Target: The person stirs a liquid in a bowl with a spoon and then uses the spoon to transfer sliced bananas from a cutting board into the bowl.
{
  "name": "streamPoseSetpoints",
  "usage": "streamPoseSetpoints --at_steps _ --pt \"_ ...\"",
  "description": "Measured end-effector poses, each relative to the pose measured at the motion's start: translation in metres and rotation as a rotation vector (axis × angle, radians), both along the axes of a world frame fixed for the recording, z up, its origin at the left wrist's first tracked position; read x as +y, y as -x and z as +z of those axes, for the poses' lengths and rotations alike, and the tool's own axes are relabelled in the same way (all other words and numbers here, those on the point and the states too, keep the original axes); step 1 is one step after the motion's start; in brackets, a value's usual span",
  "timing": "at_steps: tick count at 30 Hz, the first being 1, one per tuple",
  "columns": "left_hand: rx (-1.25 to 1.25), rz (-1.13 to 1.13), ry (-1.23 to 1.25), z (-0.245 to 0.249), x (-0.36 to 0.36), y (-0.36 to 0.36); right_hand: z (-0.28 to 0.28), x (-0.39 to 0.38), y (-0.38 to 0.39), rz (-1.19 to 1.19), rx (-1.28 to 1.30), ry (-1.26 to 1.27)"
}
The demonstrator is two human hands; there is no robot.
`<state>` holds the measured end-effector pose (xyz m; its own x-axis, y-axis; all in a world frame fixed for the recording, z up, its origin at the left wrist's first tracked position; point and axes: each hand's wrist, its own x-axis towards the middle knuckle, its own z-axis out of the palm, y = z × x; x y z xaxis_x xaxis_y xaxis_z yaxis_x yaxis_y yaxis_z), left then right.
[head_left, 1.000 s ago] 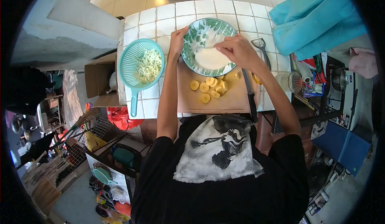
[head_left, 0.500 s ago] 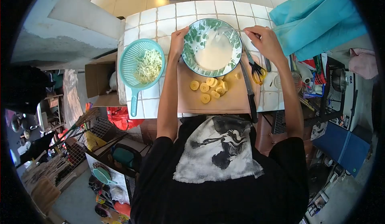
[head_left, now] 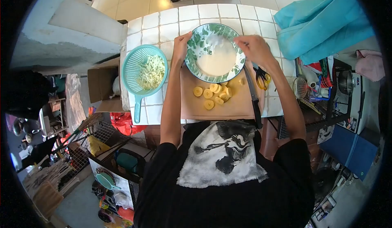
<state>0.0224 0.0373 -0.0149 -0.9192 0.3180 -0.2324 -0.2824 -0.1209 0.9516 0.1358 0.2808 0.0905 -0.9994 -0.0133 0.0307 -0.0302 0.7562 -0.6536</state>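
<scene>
Squarely between the two hands sits the green-and-white bowl (head_left: 193, 56), a pool of pale liquid (head_left: 216, 65) in its base. Being round, it has no long axis; what counts is that the left hand (head_left: 180, 47) grips its left rim, while the right hand (head_left: 254, 49) is over the right rim, fingertips bent inward and nearer the inside. Those fingers are drawn together, but blur means I cannot tell whether they hold anything. On the body side, yellow slices (head_left: 209, 105) lie on the cutting board (head_left: 192, 111), and a knife (head_left: 255, 105) runs along its right side, handle toward the person. Scissors (head_left: 262, 79) lie right of the knife, and a colander (head_left: 137, 110) of pale shreds (head_left: 152, 75) stands left of the left forearm on the tiled counter (head_left: 168, 16).
</scene>
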Motion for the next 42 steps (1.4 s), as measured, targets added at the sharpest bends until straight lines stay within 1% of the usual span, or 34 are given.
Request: streamPoseSetpoints --at_steps 1,2,5,6,7,9,10,11,13,14,16,17,19,20,21,23,24,25,27,28,29,31,32,33,35,36,37,39,40,41,42 --pt "0.0 0.023 -0.003 -0.002 -0.001 0.0 0.002 -0.004 -0.001 0.12 -0.043 0.015" --pt "0.03 0.021 0.017 -0.011 -0.003 0.004 0.003 -0.005 0.0 0.126 -0.04 0.014" --pt "0.022 0.013 -0.009 -0.007 -0.004 0.001 0.002 -0.002 -0.001 -0.019 -0.017 0.115" --pt "0.057 0.014 -0.035 -0.006 -0.003 0.001 0.003 0.002 0.002 -0.083 0.005 0.029" --pt "0.058 0.014 -0.036 -0.004 -0.004 0.0 0.002 0.001 0.003 -0.083 0.007 0.028" --pt "0.025 0.005 -0.008 0.0 -0.002 -0.001 -0.003 0.001 0.003 -0.048 -0.039 -0.031" --pt "0.03 0.003 -0.01 0.001 -0.001 -0.001 -0.014 -0.001 0.001 0.042 0.044 0.033" --pt "0.031 0.02 -0.01 0.002 0.0 -0.001 -0.018 0.001 -0.001 0.044 0.048 0.033" --pt "0.031 0.045 -0.011 -0.006 -0.002 0.001 -0.011 -0.005 -0.005 0.113 0.013 0.056" --pt "0.04 0.022 -0.013 -0.01 -0.003 0.004 -0.007 -0.006 -0.002 0.117 0.01 0.057" --pt "0.047 -0.01 -0.012 -0.007 -0.004 0.002 0.006 -0.009 0.003 -0.069 0.048 0.068" --pt "0.029 0.006 -0.016 -0.005 -0.003 0.001 0.003 -0.008 0.008 -0.077 0.05 0.068" --pt "0.015 0.01 -0.022 -0.004 0.0 0.0 -0.004 -0.01 0.02 0.083 0.255 -0.159" --pt "0.014 -0.005 -0.048 -0.006 0.0 0.001 -0.007 -0.014 0.021 0.11 0.163 -0.133" --pt "0.015 -0.015 -0.074 -0.005 -0.001 0.002 -0.003 -0.019 0.02 0.109 0.168 -0.135" --pt "0.036 0.012 -0.057 -0.005 0.0 0.002 0.007 -0.029 0.015 0.271 -0.065 -0.083" --pt "0.05 0.034 -0.041 -0.006 -0.001 0.001 0.008 -0.032 0.014 0.273 0.053 -0.078" --pt "0.045 0.041 -0.042 -0.007 -0.002 0.002 0.012 -0.031 0.016 0.281 0.048 -0.079" --pt "0.026 0.005 -0.037 -0.011 -0.003 0.003 0.02 -0.028 0.021 0.112 0.082 -0.145" --pt "0.023 -0.003 -0.037 -0.011 -0.003 0.003 0.017 -0.026 0.025 0.139 0.238 -0.195" --pt "0.012 -0.004 -0.043 -0.011 -0.003 0.003 0.015 -0.027 0.025 0.128 0.236 -0.196" --pt "0.006 -0.008 -0.051 -0.005 0.0 0.003 0.01 -0.032 0.028 0.25 0.107 -0.19" --pt "0.009 0.0 -0.044 -0.002 0.0 0.001 0.007 -0.036 0.023 0.342 0.181 -0.14" --pt "0.01 0.012 -0.037 -0.001 -0.001 0.0 0.01 -0.037 0.02 0.349 0.182 -0.139" --pt "0.026 0.027 -0.029 -0.005 -0.001 0.002 0.016 -0.032 0.015 0.33 0.076 -0.056" --pt "0.044 0.028 -0.021 -0.008 -0.002 0.002 0.017 -0.024 0.019 0.306 0.007 -0.101" --pt "0.041 0.029 -0.02 -0.007 -0.003 0.0 0.016 -0.016 0.022 0.308 0.004 -0.1" --pt "0.002 0.017 -0.058 -0.005 -0.002 0.0 0.016 -0.003 0.026 0.109 0.163 -0.107" --pt "0.003 0.009 -0.06 -0.004 -0.001 0.0 0.017 0.001 0.027 0.105 0.217 -0.269" --pt "0.001 -0.009 -0.042 -0.003 -0.002 0.0 0.011 0.003 0.026 0.098 0.219 -0.271" --pt "0.0 -0.023 -0.023 -0.003 -0.002 0.002 0.004 0.001 0.024 0.142 0.168 -0.192"
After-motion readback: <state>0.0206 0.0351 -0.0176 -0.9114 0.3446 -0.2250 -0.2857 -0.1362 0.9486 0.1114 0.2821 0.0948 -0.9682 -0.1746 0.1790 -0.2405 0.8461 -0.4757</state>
